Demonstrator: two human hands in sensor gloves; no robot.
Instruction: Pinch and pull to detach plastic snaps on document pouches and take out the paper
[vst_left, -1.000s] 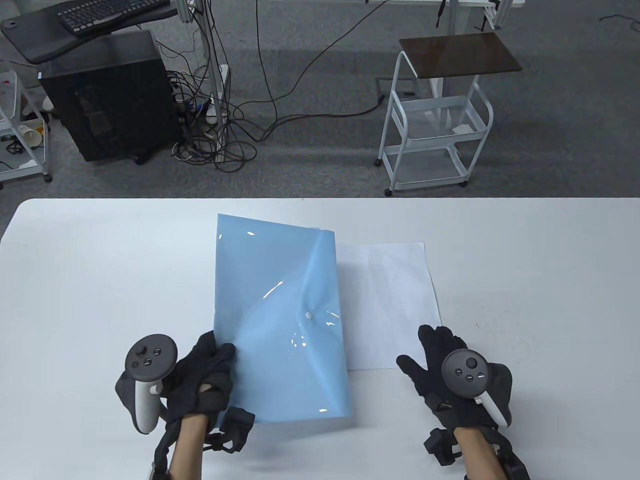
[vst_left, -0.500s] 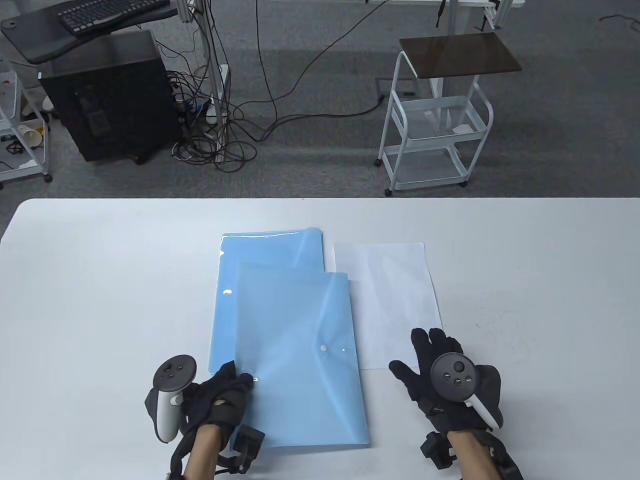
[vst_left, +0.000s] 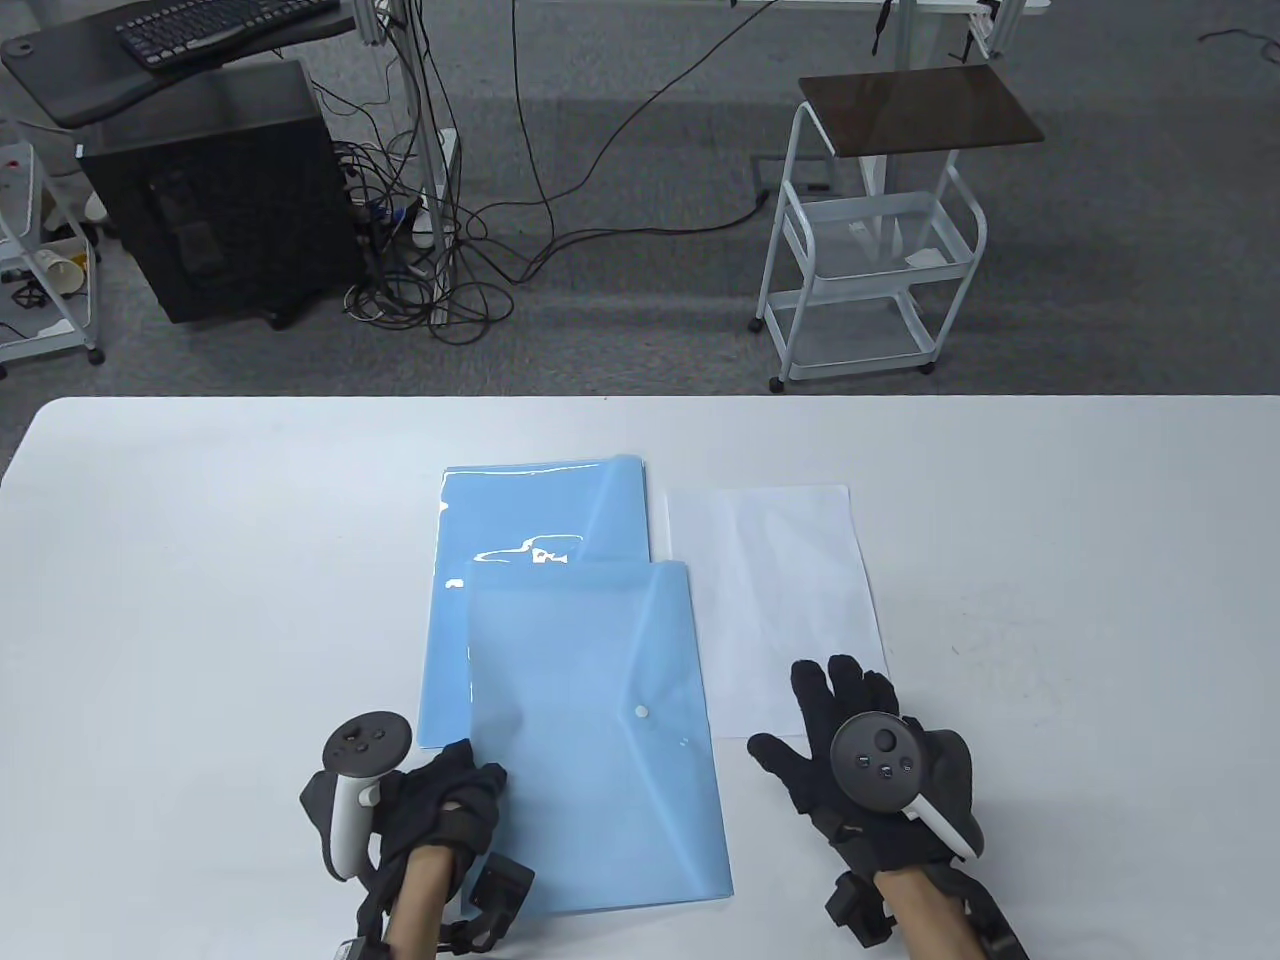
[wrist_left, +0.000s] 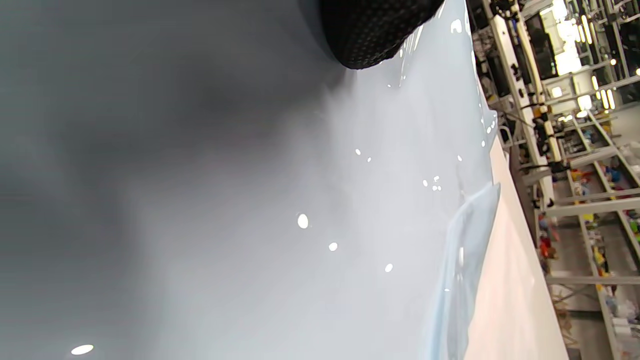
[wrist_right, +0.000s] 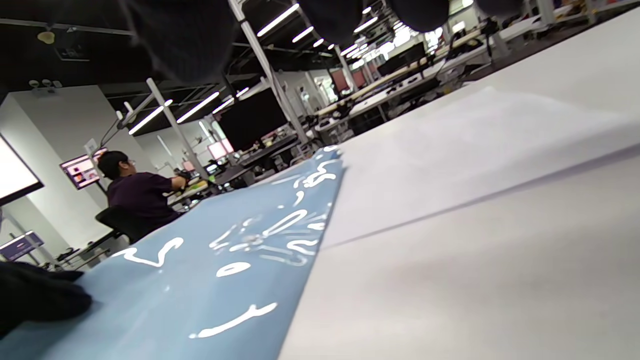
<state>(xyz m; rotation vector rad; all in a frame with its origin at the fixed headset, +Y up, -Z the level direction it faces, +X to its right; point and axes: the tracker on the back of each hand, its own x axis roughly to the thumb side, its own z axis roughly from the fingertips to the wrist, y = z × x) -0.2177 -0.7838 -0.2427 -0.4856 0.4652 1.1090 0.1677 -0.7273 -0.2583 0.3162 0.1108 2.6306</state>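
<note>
A translucent blue pouch (vst_left: 600, 740) lies flat near the table's front edge, flap closed, its white snap (vst_left: 641, 712) towards the right. It overlaps a stack of blue pouches (vst_left: 540, 520) further back. My left hand (vst_left: 480, 780) holds the top pouch by its left edge with curled fingers. In the left wrist view a gloved fingertip (wrist_left: 375, 35) lies on the glossy pouch (wrist_left: 350, 200). A white sheet of paper (vst_left: 780, 600) lies to the right of the pouches. My right hand (vst_left: 810, 710) is spread open at the paper's near edge, holding nothing. The right wrist view shows the pouch (wrist_right: 225, 260) and the paper (wrist_right: 475, 150).
The white table (vst_left: 1050, 560) stretches bare to both sides of the pouches. Beyond its far edge stand a white wire cart (vst_left: 870, 240), a black computer tower (vst_left: 210, 190) and tangled cables (vst_left: 440, 280) on the floor. A seated person (wrist_right: 135, 195) appears far behind.
My left hand lowered the lifted pouch flat onto the table, nearer the front edge, uncovering the stack behind. My right hand slid slightly left and stayed open.
</note>
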